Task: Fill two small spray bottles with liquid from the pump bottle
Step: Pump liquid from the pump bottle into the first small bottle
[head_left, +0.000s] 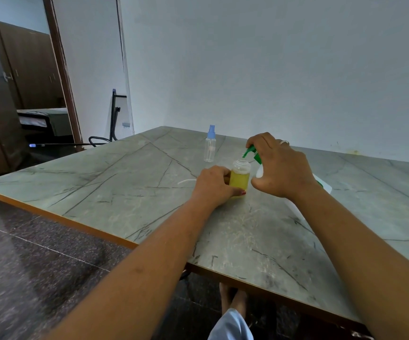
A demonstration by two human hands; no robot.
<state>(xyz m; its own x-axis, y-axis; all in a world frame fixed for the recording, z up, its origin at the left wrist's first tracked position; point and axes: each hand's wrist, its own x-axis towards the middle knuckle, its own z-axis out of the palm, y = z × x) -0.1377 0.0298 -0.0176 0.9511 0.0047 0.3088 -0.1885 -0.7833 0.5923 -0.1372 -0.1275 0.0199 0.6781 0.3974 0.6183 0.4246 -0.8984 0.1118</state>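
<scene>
Pumping into 1st spray bottle (240, 177) (mostly full): left hand (212, 185) fingers curled round it, right hand (282, 165) fingers curled over green pump head (250, 151). Next, prob: uncap 2nd bottle (210, 147).

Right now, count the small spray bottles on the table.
2. The open bottle of yellow liquid is gripped by the left hand under the green pump nozzle; the blue-capped bottle stands farther back.

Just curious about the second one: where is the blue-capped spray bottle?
Head view, centre: the blue-capped spray bottle stands upright on the table, beyond the left hand.
</scene>
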